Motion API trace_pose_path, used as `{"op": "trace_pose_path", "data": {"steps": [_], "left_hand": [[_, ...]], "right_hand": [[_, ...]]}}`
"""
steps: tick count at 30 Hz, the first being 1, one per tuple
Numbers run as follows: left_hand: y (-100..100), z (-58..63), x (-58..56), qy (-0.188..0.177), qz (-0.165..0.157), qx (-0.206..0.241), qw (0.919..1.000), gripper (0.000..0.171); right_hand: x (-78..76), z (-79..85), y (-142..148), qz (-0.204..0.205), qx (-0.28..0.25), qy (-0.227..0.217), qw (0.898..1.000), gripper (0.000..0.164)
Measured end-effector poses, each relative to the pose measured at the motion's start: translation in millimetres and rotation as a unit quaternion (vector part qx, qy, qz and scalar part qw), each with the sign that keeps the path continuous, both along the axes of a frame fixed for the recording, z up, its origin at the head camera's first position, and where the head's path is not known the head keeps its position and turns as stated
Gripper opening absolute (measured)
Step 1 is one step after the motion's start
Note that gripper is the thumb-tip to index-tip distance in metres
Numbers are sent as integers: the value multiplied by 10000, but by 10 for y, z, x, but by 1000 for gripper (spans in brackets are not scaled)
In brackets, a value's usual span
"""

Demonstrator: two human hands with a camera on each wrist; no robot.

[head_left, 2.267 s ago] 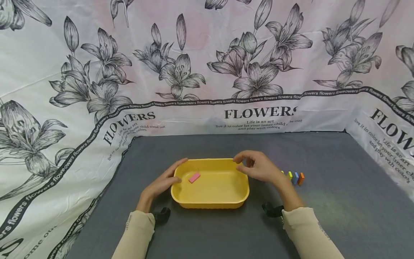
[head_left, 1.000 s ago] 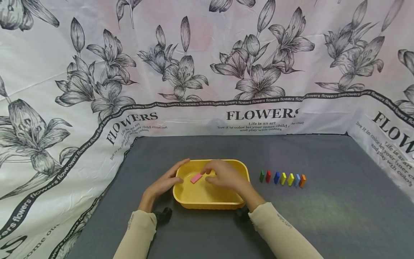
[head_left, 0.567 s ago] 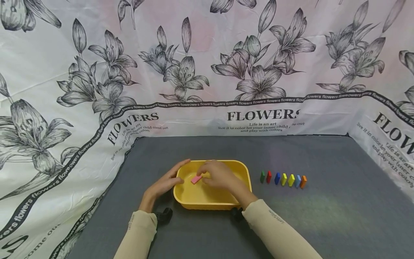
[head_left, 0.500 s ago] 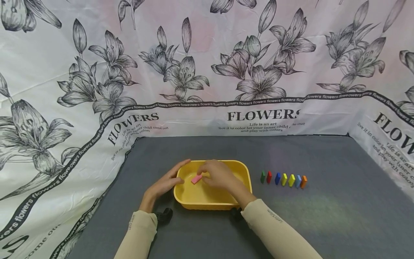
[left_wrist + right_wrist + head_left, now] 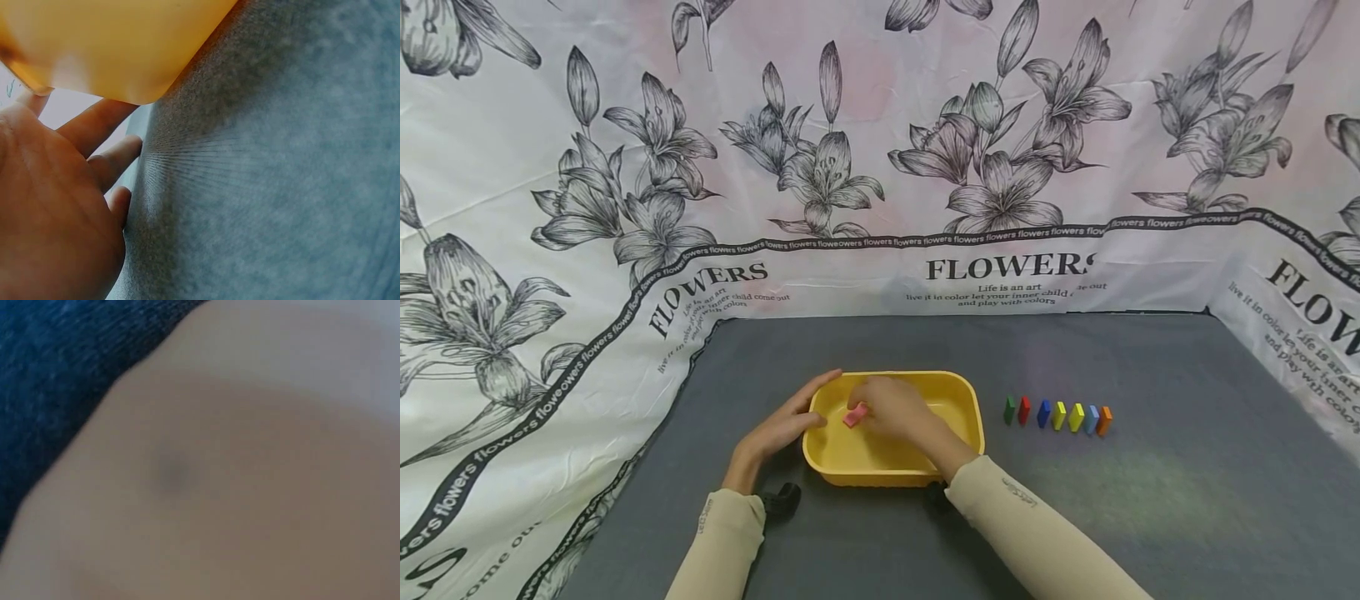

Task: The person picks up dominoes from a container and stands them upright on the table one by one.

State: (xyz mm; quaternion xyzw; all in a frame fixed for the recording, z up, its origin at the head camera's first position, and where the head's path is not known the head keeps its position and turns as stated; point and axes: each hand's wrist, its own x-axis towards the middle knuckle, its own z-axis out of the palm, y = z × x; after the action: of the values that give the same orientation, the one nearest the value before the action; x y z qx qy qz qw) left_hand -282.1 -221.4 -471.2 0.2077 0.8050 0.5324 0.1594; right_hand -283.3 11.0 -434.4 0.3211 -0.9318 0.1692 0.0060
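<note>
A yellow plastic tub (image 5: 887, 478) stands on the grey tabletop, and a small pink domino-like block (image 5: 854, 415) is inside it, left of the middle. My left hand (image 5: 784, 427) holds the tub's left end, thumb over the rim and fingers spread along the outside. In the left wrist view the fingers of that hand (image 5: 62, 187) lie against the tub's wall (image 5: 119, 50). Reaching into the tub, my right hand (image 5: 895, 408) pinches the pink block and partly covers it. The right wrist view is blurred and filled by skin (image 5: 219, 487).
Right of the tub, several small upright blocks stand in a row, from a green block (image 5: 1009, 409) to an orange block (image 5: 1104, 421). A white floral cloth (image 5: 850, 275) rises behind the tabletop (image 5: 1150, 500) and along its sides.
My right hand has moved left from the tub's far right rim, over to the pink block, and its fingers have closed on it. The left hand keeps its place on the tub.
</note>
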Motion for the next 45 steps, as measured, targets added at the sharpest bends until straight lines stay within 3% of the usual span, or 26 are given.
{"op": "trace_pose_path", "data": {"steps": [8,20,29,45], "left_hand": [[9,11,-4,14,-12,-11,10000,76],[4,4,-15,-1,83,-136,9999,76],[0,-16,-3,96,15,-67,9999,75],[-1,9,19,-22,91,-58,9999,75]], "right_hand": [[15,45,-57,-93,179,-102,9997,24],[4,2,-173,-178,650,-63,9977,13],[11,-60,-198,-69,748,-46,9972,12],[32,-5,-219,82,1525,-17,9883,17]]}}
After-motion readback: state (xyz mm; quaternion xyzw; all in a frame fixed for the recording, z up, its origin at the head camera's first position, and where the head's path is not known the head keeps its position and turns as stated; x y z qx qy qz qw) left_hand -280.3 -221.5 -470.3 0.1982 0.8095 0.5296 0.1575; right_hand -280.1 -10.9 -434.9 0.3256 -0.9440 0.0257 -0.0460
